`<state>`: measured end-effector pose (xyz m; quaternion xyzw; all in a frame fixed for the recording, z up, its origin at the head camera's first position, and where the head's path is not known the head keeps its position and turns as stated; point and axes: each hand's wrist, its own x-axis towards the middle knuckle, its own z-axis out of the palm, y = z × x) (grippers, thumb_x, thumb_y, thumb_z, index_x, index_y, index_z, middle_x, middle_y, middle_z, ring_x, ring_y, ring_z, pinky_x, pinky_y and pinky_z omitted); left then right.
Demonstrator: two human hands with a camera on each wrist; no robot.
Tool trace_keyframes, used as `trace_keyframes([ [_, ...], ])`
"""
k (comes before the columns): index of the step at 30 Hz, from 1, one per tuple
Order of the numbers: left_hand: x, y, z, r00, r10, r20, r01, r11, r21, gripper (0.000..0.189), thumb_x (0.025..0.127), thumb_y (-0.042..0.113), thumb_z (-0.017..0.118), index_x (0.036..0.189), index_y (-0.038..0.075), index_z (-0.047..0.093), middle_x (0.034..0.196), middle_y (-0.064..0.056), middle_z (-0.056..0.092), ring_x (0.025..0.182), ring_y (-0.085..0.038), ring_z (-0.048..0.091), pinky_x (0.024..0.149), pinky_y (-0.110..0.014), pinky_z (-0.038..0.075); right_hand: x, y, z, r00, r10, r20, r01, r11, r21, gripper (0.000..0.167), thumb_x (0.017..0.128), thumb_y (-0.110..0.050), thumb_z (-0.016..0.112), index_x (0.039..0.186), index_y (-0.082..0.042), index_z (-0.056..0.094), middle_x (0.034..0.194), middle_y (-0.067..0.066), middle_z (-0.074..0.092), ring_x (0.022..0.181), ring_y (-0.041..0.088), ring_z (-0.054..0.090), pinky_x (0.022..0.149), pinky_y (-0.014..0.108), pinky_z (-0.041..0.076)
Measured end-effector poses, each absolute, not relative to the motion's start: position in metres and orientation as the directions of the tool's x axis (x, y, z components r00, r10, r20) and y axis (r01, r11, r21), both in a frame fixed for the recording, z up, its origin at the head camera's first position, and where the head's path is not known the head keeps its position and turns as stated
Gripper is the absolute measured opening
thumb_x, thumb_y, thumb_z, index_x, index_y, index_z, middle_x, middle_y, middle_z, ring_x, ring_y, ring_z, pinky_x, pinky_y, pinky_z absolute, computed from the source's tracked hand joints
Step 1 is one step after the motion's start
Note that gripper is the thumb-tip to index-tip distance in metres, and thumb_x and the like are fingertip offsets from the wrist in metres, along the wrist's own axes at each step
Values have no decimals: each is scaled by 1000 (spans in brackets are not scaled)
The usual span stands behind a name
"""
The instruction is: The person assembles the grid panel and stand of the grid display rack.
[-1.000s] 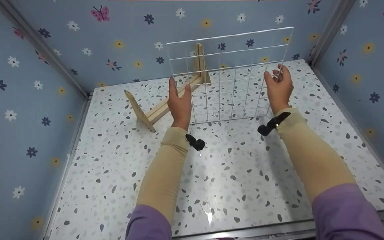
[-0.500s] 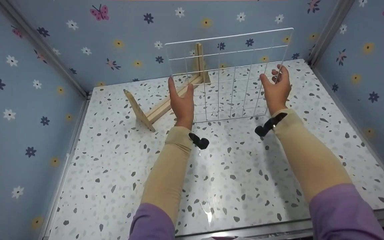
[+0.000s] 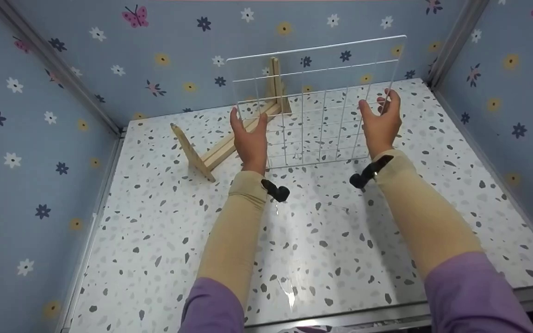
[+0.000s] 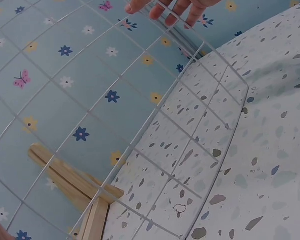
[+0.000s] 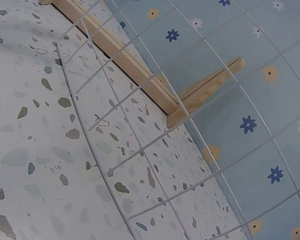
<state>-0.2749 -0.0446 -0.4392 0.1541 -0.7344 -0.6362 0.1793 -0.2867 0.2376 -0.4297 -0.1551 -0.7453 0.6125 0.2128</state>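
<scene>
My two hands hold a white wire grid panel (image 3: pixel 317 47) upright between them, by its side edges. The left hand (image 3: pixel 251 143) grips the left edge, thumb in front and fingers along the side wire. On the opposite edge, the right hand (image 3: pixel 383 125) has its thumb in front and its fingers curled round the wire. Behind the panel's left part stands a wooden stand (image 3: pixel 222 151), a grooved crossbar between two uprights. The left wrist view catches the right hand's fingers (image 4: pixel 175 12) at the top wires. In the right wrist view the stand's crossbar (image 5: pixel 125 57) shows through the grid.
The speckled white tabletop (image 3: pixel 303 259) spreads under the arms to a metal edge (image 3: pixel 354 317) at the front. Blue flower-patterned walls (image 3: pixel 174 37) enclose it at the back and both sides, with metal posts (image 3: pixel 461 37) in the corners.
The right hand has shifted slightly left, its thumb moving inward over the grid. The left hand's thumb and index finger have spread a little wider. The panel stays almost in place; the stand has not moved.
</scene>
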Motion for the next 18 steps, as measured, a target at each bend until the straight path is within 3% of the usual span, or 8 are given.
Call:
trace_keyframes([
  [10, -278, -43, -433, -884, -468, -12, -111, 184, 977, 86, 90, 61, 68, 160, 29, 28, 163, 5, 33, 145, -24, 38, 115, -43, 35, -286, 237, -431, -855, 501, 133, -37, 198, -979, 69, 92, -44, 74, 150, -31, 39, 144, -1, 52, 139, 16, 44, 112, 33, 41],
  [18, -278, -40, -429, -867, -498, -20, -105, 144, 984, 65, 95, 51, 67, 150, 25, 44, 160, 1, 39, 143, -23, 41, 114, -40, 35, -283, 237, -429, -860, 489, 148, -46, 214, -976, 70, 92, -46, 73, 151, -30, 38, 142, -2, 53, 136, 14, 47, 112, 30, 38],
])
